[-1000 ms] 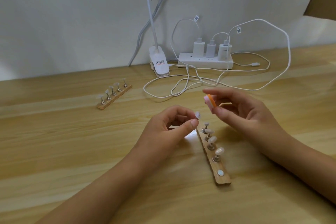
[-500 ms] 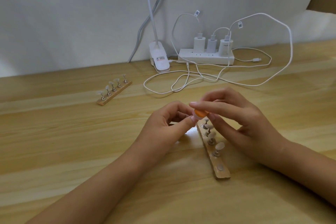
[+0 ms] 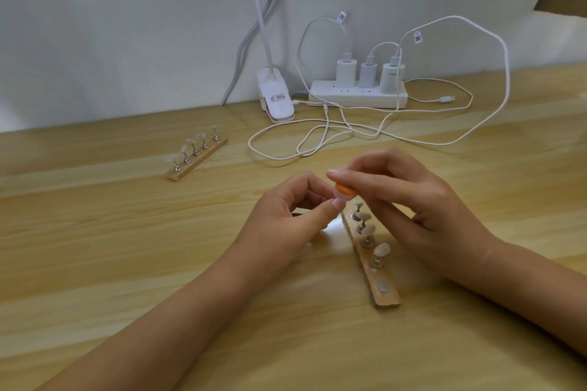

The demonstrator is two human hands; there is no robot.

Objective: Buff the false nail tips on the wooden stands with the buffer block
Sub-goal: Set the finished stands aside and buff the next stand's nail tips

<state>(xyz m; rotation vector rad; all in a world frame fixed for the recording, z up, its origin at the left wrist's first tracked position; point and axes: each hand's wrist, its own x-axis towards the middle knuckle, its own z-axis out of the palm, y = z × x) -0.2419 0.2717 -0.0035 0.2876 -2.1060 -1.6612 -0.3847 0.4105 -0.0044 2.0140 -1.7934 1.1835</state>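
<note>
Buffer block: the buffer block (image 3: 345, 190) is hovering above the counter (image 3: 127, 263), over the far end of the near stand. Its orange face is turning towards the camera. The visible patch is running roughly left to right.
Right hand: the right hand (image 3: 422, 206) is gripping the block, with fingertips lying across its top edge and the other fingers curling beneath.
Left hand: the left hand (image 3: 295, 216) is curling inward, with the thumb and fingers pinching a small pale nail tip (image 3: 340, 199) right against the block's underside.
Near stand: the near wooden stand (image 3: 371, 267) is lying flat beneath the right hand. Its long axis is running from near right away to far left. Four pegs are standing on it, three showing pale tips, and a bare metal disc (image 3: 382, 287) is sitting at its near end.
Far stand: the far wooden stand (image 3: 197, 159) is lying well apart on the left. It is slanting from near left to far right and carrying five tipped pegs.
Hidden: fingers are covering most of the block, so its full length and shape are not showing. The pinched tip is barely showing, and I cannot tell which way it is pointing. The far end of the near stand is disappearing behind the hands.
Behind: a white power strip (image 3: 359, 95) with three chargers, loose white cables (image 3: 317, 140) and a lamp clip (image 3: 276, 100) are sitting by the wall.
</note>
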